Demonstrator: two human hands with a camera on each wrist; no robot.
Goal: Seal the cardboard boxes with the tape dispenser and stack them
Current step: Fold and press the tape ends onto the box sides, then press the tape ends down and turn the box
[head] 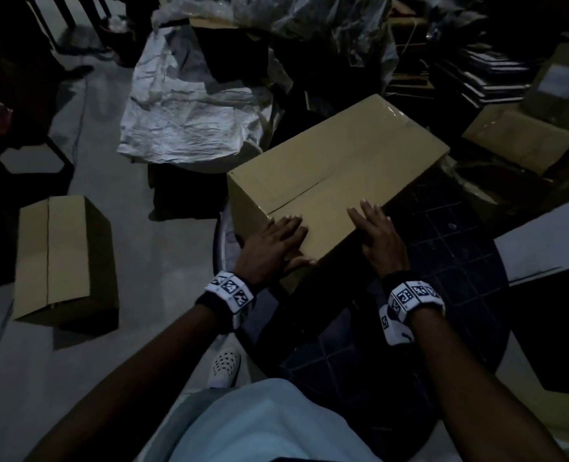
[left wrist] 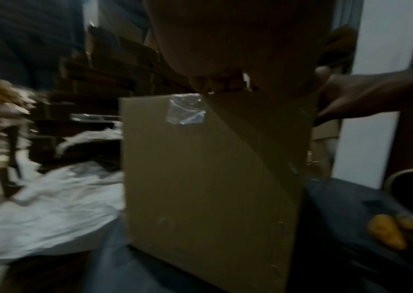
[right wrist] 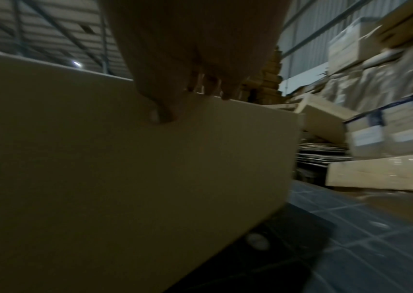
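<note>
Flatly, left hand (head: pixel 271 248), right hand (head: pixel 378 235) press matte rectangular cardboard box (head: pixel 336 168).

- A large cardboard box (head: pixel 336 181) lies on a dark round table (head: pixel 449 261), its top flaps closed with the seam showing.
- The left hand (head: pixel 269 248) rests flat on the near corner of the box, the thumb on the side.
- The right hand (head: pixel 376 235) lies flat on the near top edge, fingers straight.
- Both wrists carry white bands with black markers.
- A smaller cardboard box (head: pixel 63 258) lies on the grey floor (head: pixel 143 268) at the left, well apart.
- A crumpled white sheet (head: pixel 189 108) lies behind.
</note>
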